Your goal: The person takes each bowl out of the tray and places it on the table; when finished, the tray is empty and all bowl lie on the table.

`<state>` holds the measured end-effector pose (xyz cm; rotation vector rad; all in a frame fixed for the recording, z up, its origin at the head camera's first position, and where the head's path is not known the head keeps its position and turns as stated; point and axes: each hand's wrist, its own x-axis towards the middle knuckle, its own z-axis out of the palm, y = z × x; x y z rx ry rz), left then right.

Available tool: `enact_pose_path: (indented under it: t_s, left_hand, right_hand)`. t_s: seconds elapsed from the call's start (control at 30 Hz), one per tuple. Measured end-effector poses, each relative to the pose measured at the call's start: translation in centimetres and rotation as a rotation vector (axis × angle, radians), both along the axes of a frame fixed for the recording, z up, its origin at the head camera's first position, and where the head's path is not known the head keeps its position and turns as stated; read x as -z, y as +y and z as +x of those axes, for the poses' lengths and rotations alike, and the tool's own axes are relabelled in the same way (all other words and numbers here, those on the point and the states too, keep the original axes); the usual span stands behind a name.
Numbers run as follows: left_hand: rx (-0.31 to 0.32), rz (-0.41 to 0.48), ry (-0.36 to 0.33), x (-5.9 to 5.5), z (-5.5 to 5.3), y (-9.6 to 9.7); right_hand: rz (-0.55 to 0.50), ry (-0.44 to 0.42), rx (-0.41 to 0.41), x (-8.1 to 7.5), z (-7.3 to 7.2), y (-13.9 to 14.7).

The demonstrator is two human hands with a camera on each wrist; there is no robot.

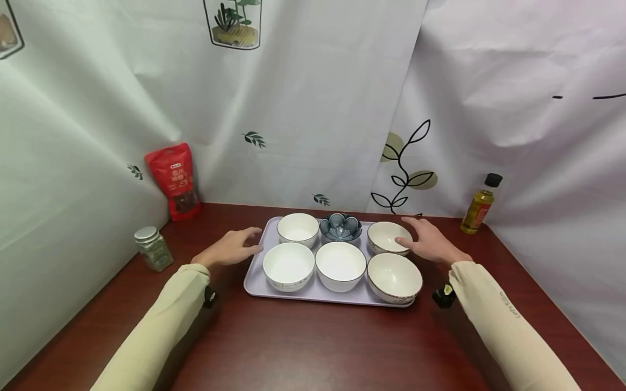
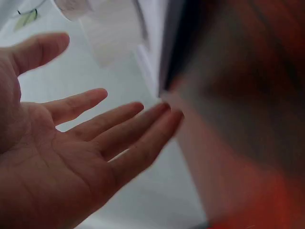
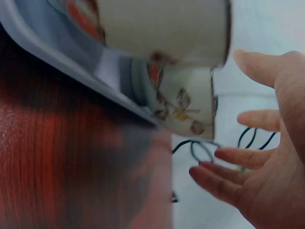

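A pale lilac tray (image 1: 313,295) lies on the dark red table with two rows of bowls on it. Its front row holds two white bowls (image 1: 289,266) (image 1: 340,266) and a cream bowl (image 1: 394,277) with a patterned outside. Behind them stand another white bowl (image 1: 298,229), a dark blue petal-shaped bowl (image 1: 340,228) and a second cream bowl (image 1: 386,238). My left hand (image 1: 232,247) is at the tray's left edge, fingers extended and holding nothing. Over by the back cream bowl, my right hand (image 1: 430,240) has its fingers spread, thumb close to the rim.
On the left stand a red snack pouch (image 1: 175,182) and a glass spice jar (image 1: 154,248) with a silver lid. An oil bottle (image 1: 480,205) with a black cap is at the back right. A printed white curtain (image 1: 313,108) hangs behind the table.
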<state>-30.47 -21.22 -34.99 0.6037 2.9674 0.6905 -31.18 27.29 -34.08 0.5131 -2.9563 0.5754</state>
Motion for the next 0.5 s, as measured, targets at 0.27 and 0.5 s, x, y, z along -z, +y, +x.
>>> enact_pose_path:
  t_s: [0.27, 0.5]
  left_hand:
    - [0.116, 0.209, -0.190, 1.6, -1.1, -1.7]
    - [0.105, 0.259, -0.313, 2.2, -1.9, -2.6]
  right_hand:
    - [-0.264, -0.159, -0.015, 1.7, -1.5, 1.1]
    - [-0.425, -0.234, -0.009, 2.4, -2.3, 1.5]
